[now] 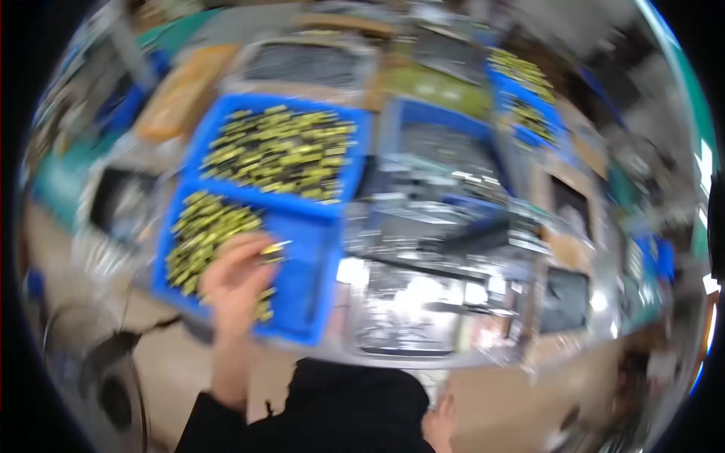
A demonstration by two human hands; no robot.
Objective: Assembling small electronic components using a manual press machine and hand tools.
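Observation:
My left hand (238, 275) reaches over the near blue tray, its thumb and fingers closed in a pinch. At the fingertips is a small yellow-and-black part (274, 253) with a shiny end; blur hides its exact kind. Many similar yellow-and-black parts (200, 238) lie heaped in the left side of the near blue tray (306, 283), whose right side shows bare blue bottom. Low by my body, at the picture's lower edge, is my right hand (439, 423). Motion smears its fingers, and something pale shows just above it.
Behind stands another blue tray (362, 136) spread with yellow-and-black parts. To the right are a shiny metal plate (411, 309) and a blue bin (445, 113). More yellow-and-black parts fill blue trays (559, 121) at the far right. Plastic-lined boxes (124, 200) flank the bench.

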